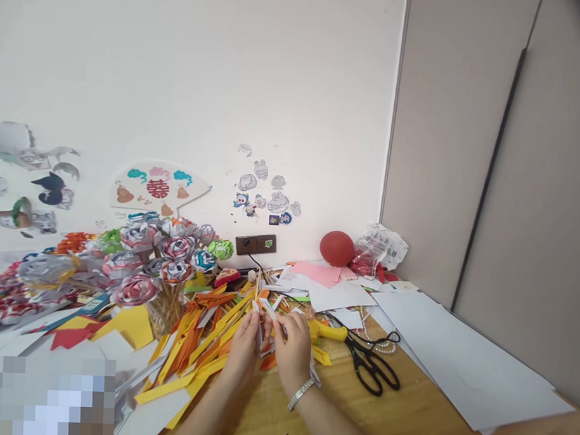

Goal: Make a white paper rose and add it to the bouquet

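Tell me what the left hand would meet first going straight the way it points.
Past the folded white paper at its fingertips, the left hand would probably meet the thin wooden sticks first, though depth there is unclear.

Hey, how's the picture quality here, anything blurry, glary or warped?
Head view: fairly even light on the wall, small glints on the plastic bag; folded paper between left hand and right hand looks soft; cabinet lines lean, probably lens distortion; bottom left pixelated, top right corner dark.
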Demonstrator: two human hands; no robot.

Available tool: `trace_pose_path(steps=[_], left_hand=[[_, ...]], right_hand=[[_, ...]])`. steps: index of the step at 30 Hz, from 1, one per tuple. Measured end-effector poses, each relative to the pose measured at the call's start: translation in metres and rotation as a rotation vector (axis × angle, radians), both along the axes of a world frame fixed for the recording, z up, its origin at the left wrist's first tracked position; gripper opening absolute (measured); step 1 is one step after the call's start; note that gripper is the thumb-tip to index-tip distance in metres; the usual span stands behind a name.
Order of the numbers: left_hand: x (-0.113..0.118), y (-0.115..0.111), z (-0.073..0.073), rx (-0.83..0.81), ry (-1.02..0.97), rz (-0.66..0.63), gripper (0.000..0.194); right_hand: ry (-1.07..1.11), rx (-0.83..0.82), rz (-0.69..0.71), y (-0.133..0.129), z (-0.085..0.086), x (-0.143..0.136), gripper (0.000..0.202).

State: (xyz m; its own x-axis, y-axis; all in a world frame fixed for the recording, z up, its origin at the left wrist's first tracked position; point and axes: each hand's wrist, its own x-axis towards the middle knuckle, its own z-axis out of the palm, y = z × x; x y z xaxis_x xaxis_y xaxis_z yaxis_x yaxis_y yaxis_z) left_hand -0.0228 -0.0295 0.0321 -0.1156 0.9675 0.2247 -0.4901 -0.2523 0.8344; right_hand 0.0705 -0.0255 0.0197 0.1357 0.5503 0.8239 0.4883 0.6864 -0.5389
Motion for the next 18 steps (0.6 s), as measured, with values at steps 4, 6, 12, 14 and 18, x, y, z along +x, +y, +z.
trace_pose_path(steps=[4,6,12,14,18], left_hand=[[0.0001,0.0008,-0.0041,-0.011,0.023,0.056,0.038],[0.0017,-0.0002,-0.0055,-0.045,0.052,0.096,0.040],[0.0043,-0.0058,-0.0039,-0.066,0.191,0.346,0.029],[0.0028,-0.0057,-0.0043,-0.068,0.228,0.404,0.022],[0.0022,-0.0038,-0.0064,-0.114,0.153,0.327,0.023]], right_hand=[[-0.006,-0.056,-0.006,0.0004,-0.0035,-0.0023,0.021],[-0.023,-0.070,-0.004,-0.0005,-0.0043,-0.0036,0.021],[-0.066,-0.092,-0.004,-0.0060,-0.0045,-0.0074,0.021],[-0.068,-0.092,0.020,-0.0075,-0.0046,-0.0087,0.021],[-0.054,-0.065,0.078,-0.0075,-0.0047,-0.0095,0.022]])
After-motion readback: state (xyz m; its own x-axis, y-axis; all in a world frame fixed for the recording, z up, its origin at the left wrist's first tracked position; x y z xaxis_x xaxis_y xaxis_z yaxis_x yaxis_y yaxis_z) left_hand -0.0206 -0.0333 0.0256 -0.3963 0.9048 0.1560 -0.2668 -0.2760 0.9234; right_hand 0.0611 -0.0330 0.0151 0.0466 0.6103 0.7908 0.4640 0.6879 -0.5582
